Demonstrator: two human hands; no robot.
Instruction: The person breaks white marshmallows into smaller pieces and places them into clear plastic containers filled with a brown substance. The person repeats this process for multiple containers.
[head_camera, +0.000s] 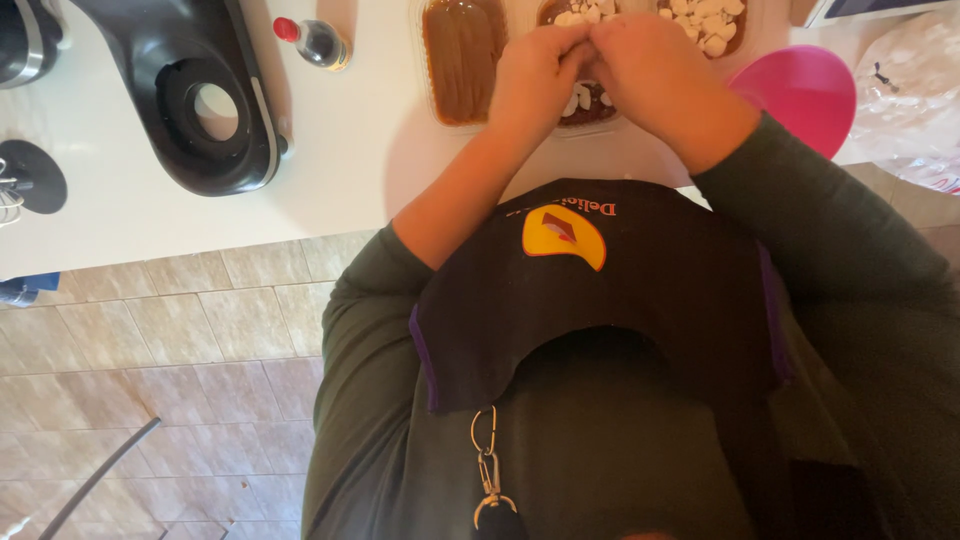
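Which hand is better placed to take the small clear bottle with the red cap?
Probably left: the left hand lies nearer the small clear red-capped bottle; the right hand would have to cross over it.

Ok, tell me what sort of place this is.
Probably a home kitchen: a white counter with a black appliance base, a clear tray of brown spread and small white pieces, above a tiled floor.
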